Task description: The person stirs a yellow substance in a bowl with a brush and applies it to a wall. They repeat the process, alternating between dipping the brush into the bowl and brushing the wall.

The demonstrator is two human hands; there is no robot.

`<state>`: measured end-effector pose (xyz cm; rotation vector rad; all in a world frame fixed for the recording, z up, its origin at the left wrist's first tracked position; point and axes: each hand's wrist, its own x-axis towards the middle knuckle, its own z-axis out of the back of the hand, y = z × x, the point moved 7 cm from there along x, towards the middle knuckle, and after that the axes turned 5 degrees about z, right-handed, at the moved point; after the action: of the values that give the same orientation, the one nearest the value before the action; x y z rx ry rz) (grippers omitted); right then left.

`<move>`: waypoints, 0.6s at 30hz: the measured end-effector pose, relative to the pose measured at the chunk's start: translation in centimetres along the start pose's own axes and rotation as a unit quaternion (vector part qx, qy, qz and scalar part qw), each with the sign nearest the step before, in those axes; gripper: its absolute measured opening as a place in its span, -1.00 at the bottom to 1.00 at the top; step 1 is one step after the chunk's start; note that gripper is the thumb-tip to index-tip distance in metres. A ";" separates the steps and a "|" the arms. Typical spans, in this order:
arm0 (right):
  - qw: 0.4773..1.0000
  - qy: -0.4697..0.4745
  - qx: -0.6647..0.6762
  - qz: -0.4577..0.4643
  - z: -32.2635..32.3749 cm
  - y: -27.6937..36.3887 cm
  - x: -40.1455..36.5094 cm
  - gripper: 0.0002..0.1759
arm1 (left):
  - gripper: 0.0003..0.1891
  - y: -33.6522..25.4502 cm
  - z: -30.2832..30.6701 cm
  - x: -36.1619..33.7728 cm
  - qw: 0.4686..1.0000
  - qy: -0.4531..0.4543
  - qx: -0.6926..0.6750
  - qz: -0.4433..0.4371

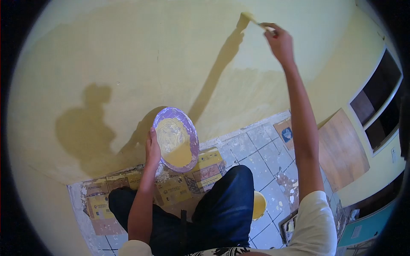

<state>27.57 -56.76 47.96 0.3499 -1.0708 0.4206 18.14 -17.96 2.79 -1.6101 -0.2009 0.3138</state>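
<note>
My left hand (pixel 153 148) grips the side of a purple basin (pixel 193 135), which is tilted so that its inside faces me. Yellow paint (pixel 179 156) pools at its lower end, and dried smears coat the inside. Up at the right, my right hand (pixel 279 42) is closed around the handle of a paintbrush (pixel 249 17). The brush's yellow-coated head is at the wall (pixel 141 55), above the basin. Darker and paler yellow patches show on this wall, along with shadows of my arm, head and the basin.
Paint-stained flattened cardboard (pixel 173 190) lies along the wall's foot. A bucket with yellow inside (pixel 259 205) stands on the tiled floor (pixel 243 147) beside my knee. To the right are a wooden board (pixel 344 149) leaning on the wall, a window (pixel 378 100) and a teal object (pixel 367 226).
</note>
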 end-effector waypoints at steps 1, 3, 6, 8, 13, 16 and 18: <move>0.999 0.020 0.023 0.019 -2.3 -0.2 -0.7 -0.69 | -0.22 -0.6 0.0 -0.2 1.000 -0.009 0.007 -0.012; 1.000 0.023 -0.009 -0.002 -5.2 -0.4 -4.0 -0.71 | -0.22 -0.6 0.1 -0.1 0.999 -0.018 0.015 -0.022; 0.987 0.145 -0.008 -0.063 -9.7 -3.7 -11.2 -0.69 | -0.21 -0.3 0.3 0.2 1.000 -0.006 0.002 -0.010; 0.977 0.196 0.005 -0.088 -11.2 -5.3 -15.3 -0.71 | -0.21 -2.0 0.2 -1.1 1.000 0.001 0.025 0.009; 0.966 0.238 0.003 -0.097 -10.1 -6.0 -13.8 -0.71 | -0.21 -0.7 0.3 -0.1 1.000 -0.002 0.007 -0.010; 0.984 0.165 -0.036 -0.057 -7.4 -4.3 -7.8 -0.69 | -0.22 -0.9 0.0 -0.6 1.000 -0.012 0.005 -0.015; 0.995 0.093 -0.027 -0.036 -4.9 -3.2 -4.8 -0.68 | -0.22 -0.7 0.3 -0.2 1.000 -0.018 0.005 -0.023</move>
<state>30.92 -58.01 41.32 0.2938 -0.8833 0.3518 17.92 -17.72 3.50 -1.5877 -0.2637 0.3089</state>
